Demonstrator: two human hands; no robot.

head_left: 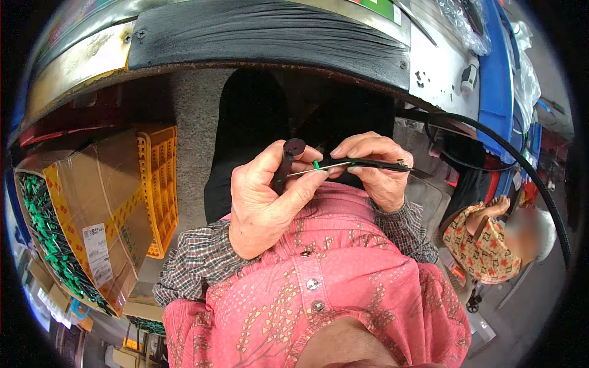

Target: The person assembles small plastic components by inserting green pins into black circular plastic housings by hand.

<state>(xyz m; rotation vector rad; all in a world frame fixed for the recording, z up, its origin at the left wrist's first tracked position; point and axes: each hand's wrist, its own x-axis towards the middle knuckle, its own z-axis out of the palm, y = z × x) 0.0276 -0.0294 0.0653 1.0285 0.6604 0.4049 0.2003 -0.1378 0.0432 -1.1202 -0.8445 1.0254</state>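
Observation:
My left hand [264, 199] pinches a small black plastic part [288, 158] with a round head, held up in front of my chest. My right hand [375, 168] grips black tweezers [368, 164], whose thin metal tips point left toward the part. A small green ring [316, 164] sits on the tips, right between my two thumbs. Both hands touch at the fingertips, above my pink patterned shirt. The lower end of the black part is hidden by my left thumb.
A black-edged workbench [270, 37] curves overhead. At left a cardboard box [92, 202] holds several green-tipped parts [46, 233], beside a yellow crate [158, 184]. A black cable [521, 165] loops at right. Another person in a patterned top [485, 242] sits at the right.

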